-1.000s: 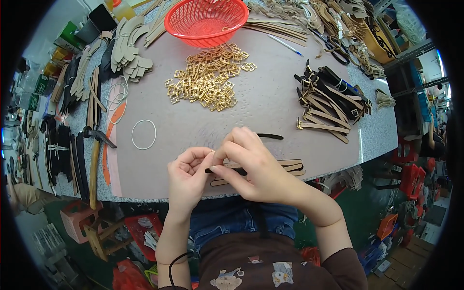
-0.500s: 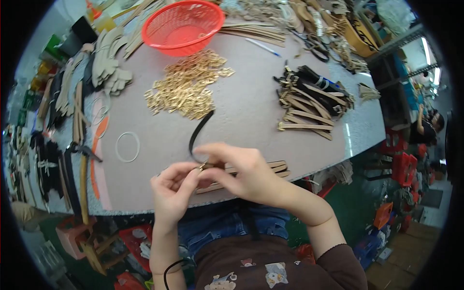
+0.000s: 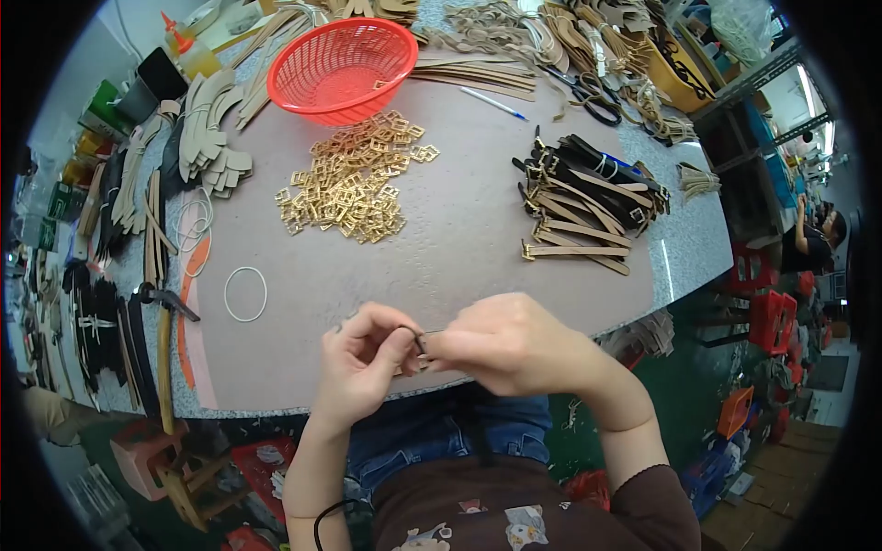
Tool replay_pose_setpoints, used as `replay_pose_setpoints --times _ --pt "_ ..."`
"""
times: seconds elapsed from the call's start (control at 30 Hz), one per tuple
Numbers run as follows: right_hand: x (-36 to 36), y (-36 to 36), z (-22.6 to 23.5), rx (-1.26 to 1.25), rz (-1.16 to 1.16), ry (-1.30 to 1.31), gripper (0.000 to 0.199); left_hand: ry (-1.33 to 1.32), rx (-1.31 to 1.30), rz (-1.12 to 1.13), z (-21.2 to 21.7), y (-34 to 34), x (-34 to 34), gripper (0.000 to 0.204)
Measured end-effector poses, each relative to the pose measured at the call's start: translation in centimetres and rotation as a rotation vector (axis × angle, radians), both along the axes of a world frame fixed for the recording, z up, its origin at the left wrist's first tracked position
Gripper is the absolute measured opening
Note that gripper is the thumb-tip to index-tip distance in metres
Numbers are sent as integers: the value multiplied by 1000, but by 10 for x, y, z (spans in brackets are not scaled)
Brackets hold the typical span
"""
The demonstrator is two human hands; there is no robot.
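My left hand (image 3: pixel 363 363) pinches a short bit of black leather strap (image 3: pixel 420 342) between thumb and fingers, near the table's front edge. Against it, my right hand (image 3: pixel 510 344) is closed on the same strap, knuckles up. Most of the strap is hidden by the fingers, and whether a buckle is on it I cannot tell. Beyond my hands lies a loose pile of gold square buckles (image 3: pixel 354 184). To the right is a heap of black and tan straps (image 3: pixel 588 202), several with gold buckles at their ends.
A red plastic basket (image 3: pixel 342 69) stands behind the buckles. A pen (image 3: pixel 493 103) and scissors (image 3: pixel 597 101) lie at the back. On the left are a white ring of cord (image 3: pixel 245 294), pliers (image 3: pixel 170 300) and bundles of grey strips (image 3: pixel 209 138).
Both hands have shifted right and toward me. The strap's long black end, which pointed at the buckle pile, has gone from sight. Tan strips under my right hand are now hidden.
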State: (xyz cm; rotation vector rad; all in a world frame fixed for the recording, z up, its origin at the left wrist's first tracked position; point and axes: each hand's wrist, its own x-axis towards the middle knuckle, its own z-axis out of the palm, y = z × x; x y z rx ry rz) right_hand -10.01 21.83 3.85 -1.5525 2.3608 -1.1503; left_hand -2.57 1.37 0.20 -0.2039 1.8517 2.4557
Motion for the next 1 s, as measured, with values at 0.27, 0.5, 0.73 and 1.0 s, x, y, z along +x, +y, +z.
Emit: replay_pose_setpoints --times 0.27,0.5,0.73,1.0 --pt "-93 107 -34 147 -753 297 9 121 -935 182 -15 -35 -33 10" --pt "-54 50 -40 -64 -802 370 15 466 -1351 215 -34 -50 -81 18" --pt "3 -14 -45 -54 -284 124 15 659 -1551 322 -18 -66 -70 17" --pt "30 -45 -58 179 -192 176 16 74 -1061 308 6 -48 11 19"
